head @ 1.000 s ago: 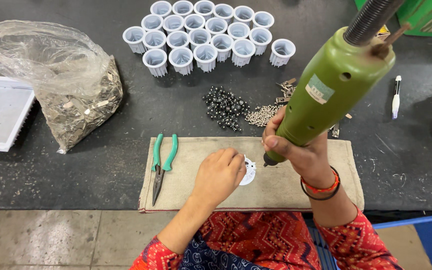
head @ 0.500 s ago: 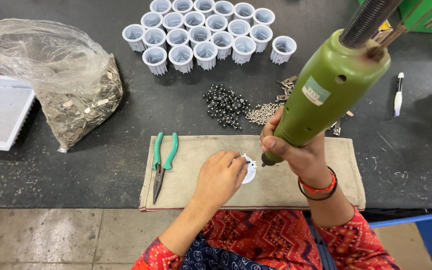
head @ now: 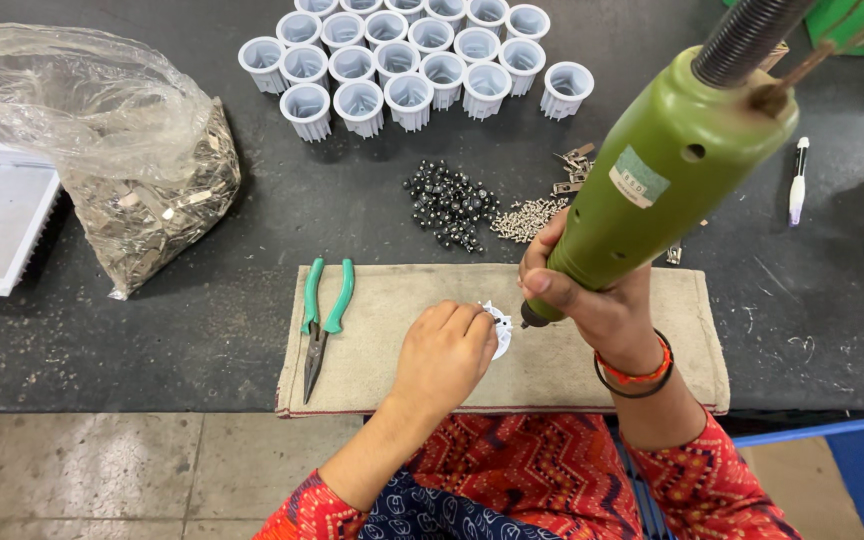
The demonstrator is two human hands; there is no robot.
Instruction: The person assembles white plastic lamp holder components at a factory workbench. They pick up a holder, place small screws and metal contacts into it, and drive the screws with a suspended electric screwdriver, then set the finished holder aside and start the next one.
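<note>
Two hands are seen over a beige cloth mat [head: 592, 370] at the near edge of a dark workbench [head: 192, 300]. The left hand [head: 444, 352] is curled down on a small white finned part [head: 499, 328], which is pinned flat on the mat and mostly hidden under the fingers. The right hand [head: 592, 305] is clenched around the lower barrel of a green electric screwdriver [head: 667, 175]. The tool's long axis is tilted, with its tip down-left beside the part's right edge and its body rising up-right toward a coiled cable. Whether the tip is seated on the part cannot be told. The part lies between the hands, directly under the left and just left of the right thumb.

Green-handled pliers [head: 322, 320] are laid on the mat's left end. Beyond the mat, black balls [head: 450, 203], small screws [head: 530, 217] and rows of white finned cups [head: 412, 60] are noted. A plastic bag of metal pieces [head: 142, 200] sits far left.
</note>
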